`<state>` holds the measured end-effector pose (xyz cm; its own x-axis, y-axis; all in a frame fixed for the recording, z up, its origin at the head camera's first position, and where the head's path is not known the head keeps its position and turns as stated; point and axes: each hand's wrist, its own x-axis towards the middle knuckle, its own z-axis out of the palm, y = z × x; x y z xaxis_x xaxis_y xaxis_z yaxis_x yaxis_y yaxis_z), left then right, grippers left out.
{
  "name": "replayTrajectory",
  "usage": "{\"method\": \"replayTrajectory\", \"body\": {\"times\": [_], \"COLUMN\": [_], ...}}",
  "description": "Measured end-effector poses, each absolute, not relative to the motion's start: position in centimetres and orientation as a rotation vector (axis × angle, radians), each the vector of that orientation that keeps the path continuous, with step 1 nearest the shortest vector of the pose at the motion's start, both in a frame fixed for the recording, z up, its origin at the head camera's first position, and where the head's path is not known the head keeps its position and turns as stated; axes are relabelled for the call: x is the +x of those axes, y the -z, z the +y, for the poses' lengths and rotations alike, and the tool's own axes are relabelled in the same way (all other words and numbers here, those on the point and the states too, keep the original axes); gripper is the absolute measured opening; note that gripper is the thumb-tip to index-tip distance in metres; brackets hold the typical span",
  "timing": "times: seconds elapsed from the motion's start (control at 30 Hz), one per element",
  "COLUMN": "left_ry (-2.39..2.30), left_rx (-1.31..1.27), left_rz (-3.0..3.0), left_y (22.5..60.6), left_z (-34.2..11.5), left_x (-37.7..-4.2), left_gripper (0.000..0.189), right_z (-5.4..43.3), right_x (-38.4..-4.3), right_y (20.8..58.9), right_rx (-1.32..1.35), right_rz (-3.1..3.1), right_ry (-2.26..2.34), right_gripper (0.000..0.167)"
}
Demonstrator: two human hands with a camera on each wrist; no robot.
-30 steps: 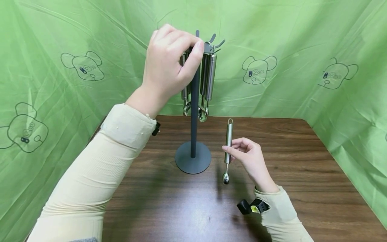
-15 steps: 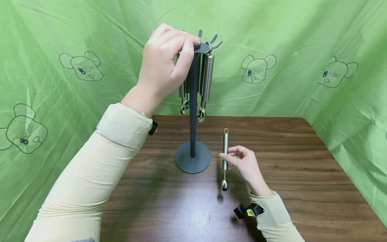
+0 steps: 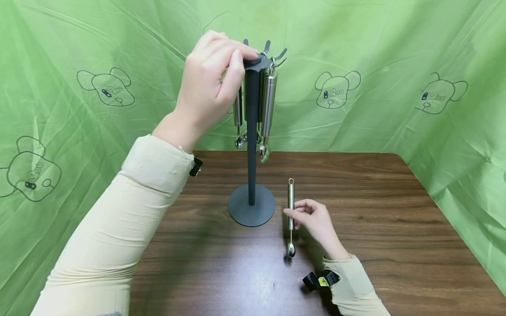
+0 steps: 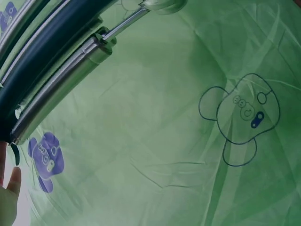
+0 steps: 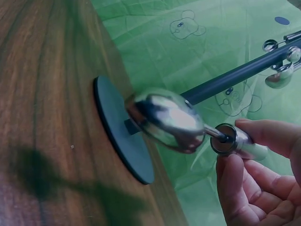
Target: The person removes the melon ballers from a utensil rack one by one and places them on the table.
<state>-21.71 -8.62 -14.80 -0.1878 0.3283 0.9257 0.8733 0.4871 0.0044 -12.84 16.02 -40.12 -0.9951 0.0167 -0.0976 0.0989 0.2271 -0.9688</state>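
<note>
Gripping one steel scoop (image 3: 291, 223) by its handle, the right hand (image 3: 312, 221) held it lower over the desk (image 3: 375, 197) than in the earlier frames, loop end up, bowl down, to the right of the stand's base. Item: one dark grey stand (image 3: 251, 131), base in the same place, its hooked top turned, with hooks now farther left. Item: several hanging steel utensils (image 3: 269, 103), shifted along with it. Item: the left hand (image 3: 209, 79), moved slightly leftward, fingertips on the stand's top, thumb now apart from the index finger; whether it gripped anything could not be told.

By view: the left wrist gave the hung handles in close-up, fingers beside one hook, and a solid-coloured bear print (image 4: 47, 160) on the green curtain (image 4: 141, 117). The right wrist gave the scoop's stem entering its handle collar, pinched between fingers and thumb, the bowl overlapping the stand's base.
</note>
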Motion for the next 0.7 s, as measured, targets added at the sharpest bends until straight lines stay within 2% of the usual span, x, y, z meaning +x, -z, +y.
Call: {"method": "replayTrajectory", "body": {"times": [0.7], "left_ry": [0.598], "left_rx": [-0.942], "left_rz": [-1.661], "left_y": [14.5], "left_z": [-8.4], "left_x": [-21.1], "left_gripper": [0.031], "right_z": [15.6], "right_x": [-13.1], "right_y": [43.9], "right_rx": [0.145], "right_rz": [2.410], "right_ry": [1.763], "right_gripper": [0.026]}}
